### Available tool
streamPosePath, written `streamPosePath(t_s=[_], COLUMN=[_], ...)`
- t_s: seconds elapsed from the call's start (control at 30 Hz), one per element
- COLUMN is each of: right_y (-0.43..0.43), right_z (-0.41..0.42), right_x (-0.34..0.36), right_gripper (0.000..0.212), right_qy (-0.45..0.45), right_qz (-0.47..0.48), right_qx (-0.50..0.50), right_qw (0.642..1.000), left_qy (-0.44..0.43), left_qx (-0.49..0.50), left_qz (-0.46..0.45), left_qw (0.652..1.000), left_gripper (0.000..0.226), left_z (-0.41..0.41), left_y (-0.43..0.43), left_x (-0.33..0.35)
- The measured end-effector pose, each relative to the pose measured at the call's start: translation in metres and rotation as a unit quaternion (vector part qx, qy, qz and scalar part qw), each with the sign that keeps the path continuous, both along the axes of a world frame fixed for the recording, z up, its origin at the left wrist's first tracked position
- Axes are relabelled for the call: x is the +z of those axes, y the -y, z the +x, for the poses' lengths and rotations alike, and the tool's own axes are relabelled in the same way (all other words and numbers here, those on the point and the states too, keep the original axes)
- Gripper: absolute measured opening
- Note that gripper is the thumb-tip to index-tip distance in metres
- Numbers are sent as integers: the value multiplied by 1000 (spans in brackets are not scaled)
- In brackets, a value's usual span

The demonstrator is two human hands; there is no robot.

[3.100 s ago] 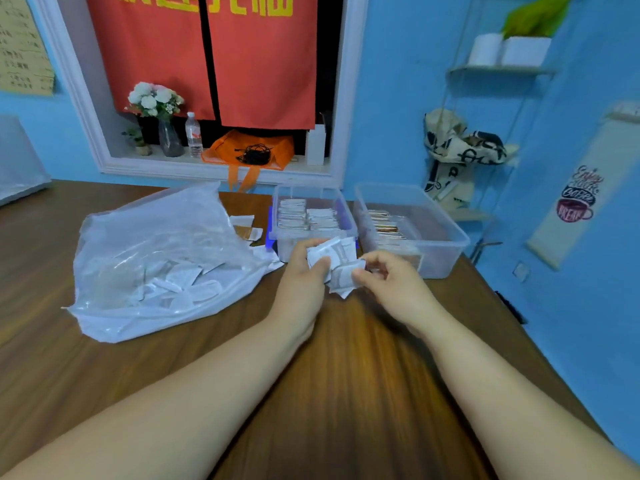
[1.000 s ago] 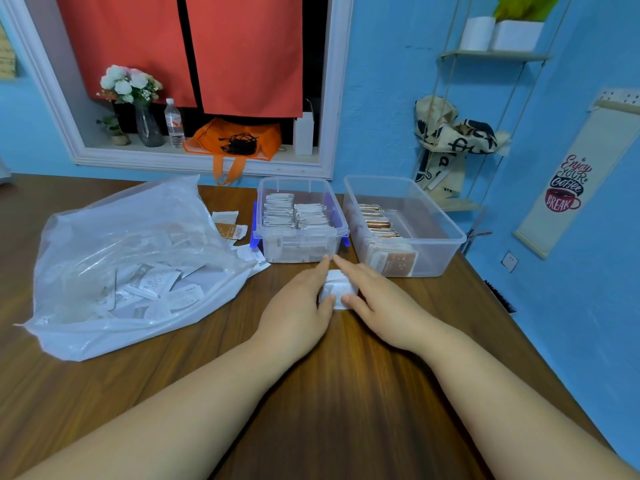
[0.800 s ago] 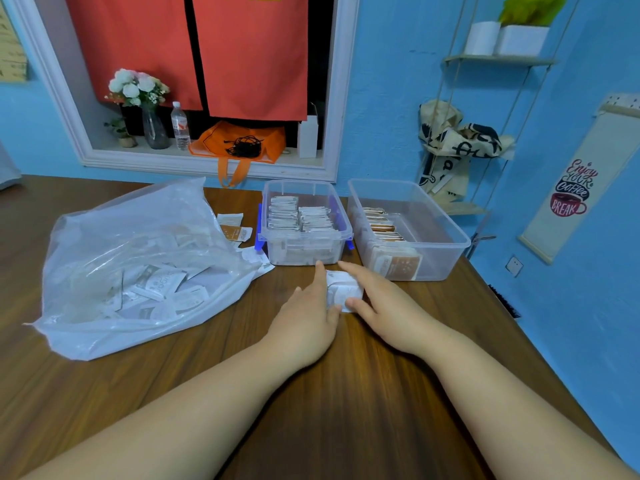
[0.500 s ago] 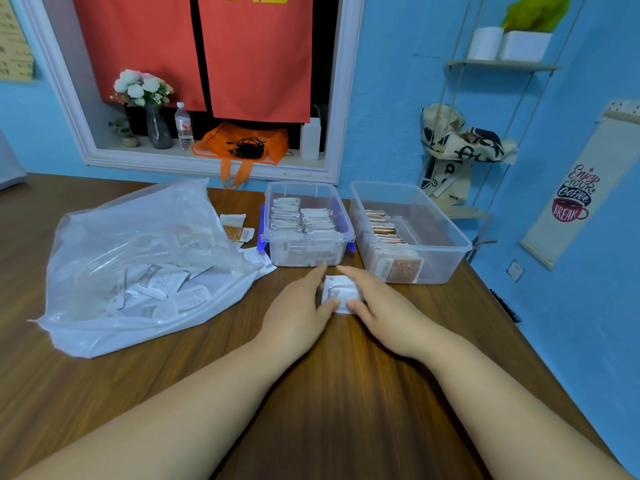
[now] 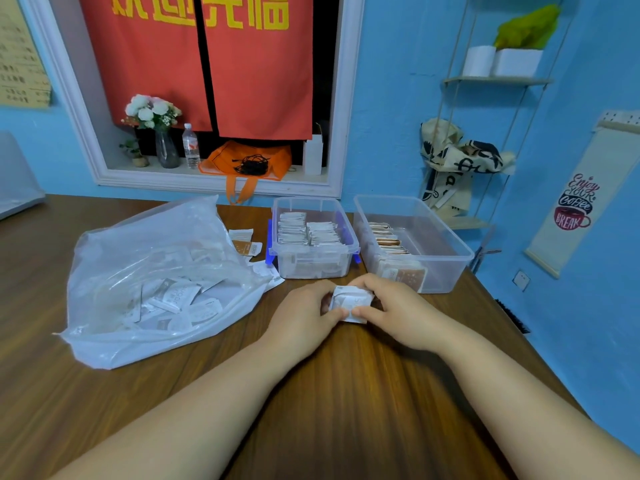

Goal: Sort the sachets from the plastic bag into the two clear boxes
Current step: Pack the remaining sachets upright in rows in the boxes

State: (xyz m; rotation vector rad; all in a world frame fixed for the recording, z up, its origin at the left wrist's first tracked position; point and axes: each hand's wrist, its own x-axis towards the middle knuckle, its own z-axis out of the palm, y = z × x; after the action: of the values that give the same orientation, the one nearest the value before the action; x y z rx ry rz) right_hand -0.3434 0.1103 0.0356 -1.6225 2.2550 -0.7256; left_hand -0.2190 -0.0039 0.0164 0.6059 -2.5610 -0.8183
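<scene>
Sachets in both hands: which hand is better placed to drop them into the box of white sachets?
Probably the left hand: that box lies straight ahead of it; the right hand, also pinching the sachets, faces the other box.

- A brown wooden table (image 5: 346,410) with lengthwise grain carried everything.
- A crumpled clear plastic bag (image 5: 114,258) lay on its left half.
- A few loose sachets (image 5: 244,242) lay between the bag and the boxes.
- A clear box with blue latches (image 5: 313,270) stood at the far middle.
- A second clear box (image 5: 446,275) stood just right of it.
- A small stack of sachets (image 5: 351,303) was just in front of the boxes; whether it touched the wood could not be told.
- A grey object (image 5: 17,188) sat at the far left edge.
</scene>
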Motion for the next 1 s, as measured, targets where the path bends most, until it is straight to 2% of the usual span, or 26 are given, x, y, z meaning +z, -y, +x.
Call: streamPosePath(t_s=[0.2, 0.4, 0.5, 0.57, 0.67, 0.77, 0.9, 1.0], right_y=[15, 45, 64, 79, 102, 127, 161, 181], right_z=[-8, -25, -33, -40, -54, -76, -108, -120], right_x=[46, 90, 99, 102, 101, 95, 85, 78], right_gripper=[22, 20, 21, 22, 20, 20, 27, 32], right_qy=[-25, 45, 22, 9, 36, 49, -44, -95], right_qz=[-27, -30, -18, -8, -16, -28, -15, 4], right_qx=[37, 83, 97, 108, 106, 70, 14, -5], right_qw=[999, 995, 995, 994, 994, 996, 999, 995], left_qy=[-80, -108, -112, -133, -182, -201, -174, -187], left_qx=[15, 6, 25, 49, 91, 137, 170, 165], left_qz=[38, -48, -70, -57, -8, -1, 36, 70], left_qw=[996, 993, 991, 988, 979, 970, 969, 966], left_gripper=[22, 26, 30, 29, 23, 38, 65, 68], left_z=[3, -6, -13, -18, -24, -28, -33, -37], left_y=[11, 31, 42, 52, 66, 82, 96, 98], left_x=[29, 66, 69, 66, 56, 41, 11, -1])
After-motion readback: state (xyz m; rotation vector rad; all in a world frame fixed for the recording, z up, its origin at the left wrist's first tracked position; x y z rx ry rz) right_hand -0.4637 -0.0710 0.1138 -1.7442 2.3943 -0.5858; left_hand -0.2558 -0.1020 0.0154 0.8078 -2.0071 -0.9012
